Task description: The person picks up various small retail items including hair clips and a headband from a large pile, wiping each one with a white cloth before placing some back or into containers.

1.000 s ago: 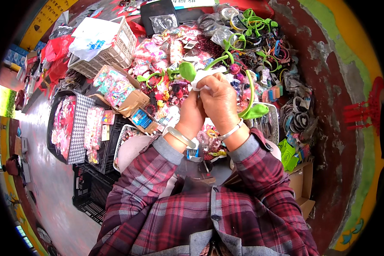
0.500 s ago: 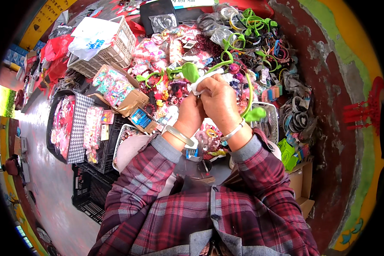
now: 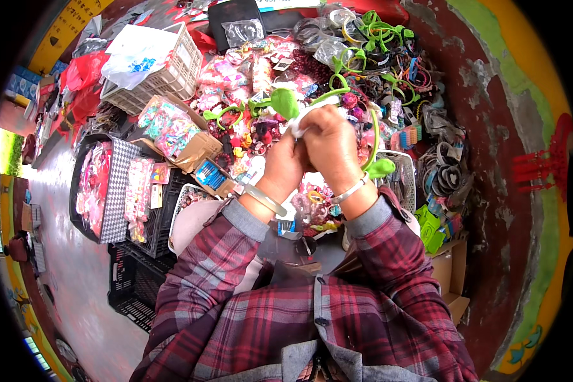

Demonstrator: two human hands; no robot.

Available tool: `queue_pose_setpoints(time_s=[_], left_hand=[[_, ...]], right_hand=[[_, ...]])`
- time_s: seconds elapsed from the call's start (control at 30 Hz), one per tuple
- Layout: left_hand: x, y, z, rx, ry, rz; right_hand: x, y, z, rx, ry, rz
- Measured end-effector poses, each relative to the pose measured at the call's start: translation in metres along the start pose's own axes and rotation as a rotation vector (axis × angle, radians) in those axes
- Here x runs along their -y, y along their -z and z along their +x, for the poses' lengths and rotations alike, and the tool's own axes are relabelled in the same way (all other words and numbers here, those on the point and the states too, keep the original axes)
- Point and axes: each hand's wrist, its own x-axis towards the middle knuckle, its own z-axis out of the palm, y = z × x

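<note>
A green headband (image 3: 375, 130) with leaf-shaped ends is raised in front of me above a heap of hair accessories. One leaf (image 3: 284, 103) points up past my fingertips; the other end hangs by my right wrist. Some soft white material, perhaps cloth or tissue, (image 3: 311, 114) lies against the band. My right hand (image 3: 330, 149) is closed around the band and the white material. Close against it, my left hand (image 3: 284, 167) is closed, its fingertips pinching near the white material. The fingers hide exactly where each one grips.
Hair ties and bagged accessories (image 3: 242, 83) are heaped ahead, with more green headbands (image 3: 382, 32) at the far right. A crate (image 3: 178, 70), an open carton (image 3: 188, 149) and a checkered bin (image 3: 118, 191) stand left. A white basket (image 3: 398, 184) sits right, before the wall (image 3: 477, 127).
My right hand has turned slightly, its knuckles now rolled over the white material. The headband has shifted only a little, and my left hand stays close beside it.
</note>
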Motion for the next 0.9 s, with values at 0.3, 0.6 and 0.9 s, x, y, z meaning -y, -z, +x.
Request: queue_pose_setpoints(time_s=[0.3, 0.6, 0.9], left_hand=[[0.0, -0.002, -0.005, -0.07, -0.188, 0.228], [-0.017, -0.015, -0.019, 0.021, -0.084, 0.218], [-0.017, -0.01, -0.014, 0.003, -0.152, 0.327]], right_hand=[[-0.011, 0.0, 0.0, -0.029, 0.14, -0.034], [-0.004, 0.013, 0.013, -0.287, 0.006, 0.15], [-0.012, 0.009, 0.015, -0.269, 0.081, 0.108]])
